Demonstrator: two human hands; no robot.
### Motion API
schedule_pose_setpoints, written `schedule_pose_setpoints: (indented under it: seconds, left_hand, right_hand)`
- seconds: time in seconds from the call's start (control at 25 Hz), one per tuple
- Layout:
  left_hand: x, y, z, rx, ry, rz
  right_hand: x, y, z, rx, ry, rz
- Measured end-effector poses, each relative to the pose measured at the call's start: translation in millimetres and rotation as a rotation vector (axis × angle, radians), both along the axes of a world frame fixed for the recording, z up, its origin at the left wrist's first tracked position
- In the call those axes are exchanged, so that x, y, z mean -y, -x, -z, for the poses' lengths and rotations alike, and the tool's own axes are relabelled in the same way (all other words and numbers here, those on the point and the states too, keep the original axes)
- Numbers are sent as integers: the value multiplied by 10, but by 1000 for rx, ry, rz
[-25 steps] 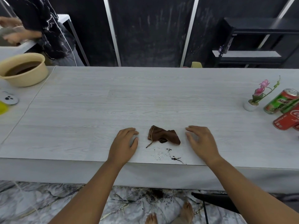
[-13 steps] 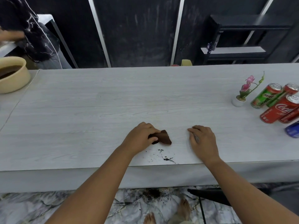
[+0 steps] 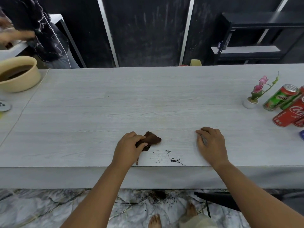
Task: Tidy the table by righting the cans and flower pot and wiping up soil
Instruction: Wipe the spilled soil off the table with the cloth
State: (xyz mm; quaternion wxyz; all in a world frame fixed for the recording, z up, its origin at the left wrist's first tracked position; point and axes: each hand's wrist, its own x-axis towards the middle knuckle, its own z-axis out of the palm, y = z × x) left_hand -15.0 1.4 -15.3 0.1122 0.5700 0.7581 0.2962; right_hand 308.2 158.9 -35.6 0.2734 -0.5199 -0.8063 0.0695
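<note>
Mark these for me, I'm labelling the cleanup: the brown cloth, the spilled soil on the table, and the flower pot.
brown cloth (image 3: 153, 138): head view, on the bunched part showing right of the left hand.
spilled soil (image 3: 174, 160): head view, on the darkest clump near the table's front edge.
flower pot (image 3: 249, 103): head view, on its white side.

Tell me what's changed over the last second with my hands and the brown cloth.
The left hand moved right and took hold of the crumpled brown cloth, bunching it. The right hand stayed flat on the pale wooden table; the dark soil crumbs remain unwiped.
</note>
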Motion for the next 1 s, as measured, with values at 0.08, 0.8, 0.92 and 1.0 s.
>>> schedule_pose_setpoints:
  seconds: [0.08, 0.8, 0.92, 1.0]
  left_hand:
    - [102, -110, 8, -30, -21, -53]
    - [-535, -720, -256, 9, -31, -205]
    - [-692, -688, -182, 11, 19, -191]
    - [-672, -735, -117, 8, 22, -156]
  right_hand:
    - [-2, 0, 21, 7, 3, 3]
    - [-22, -129, -60, -144, 197, -57]
    - [-8, -125, -69, -153, 212, -60]
    - [-2, -131, -66, -157, 211, -66]
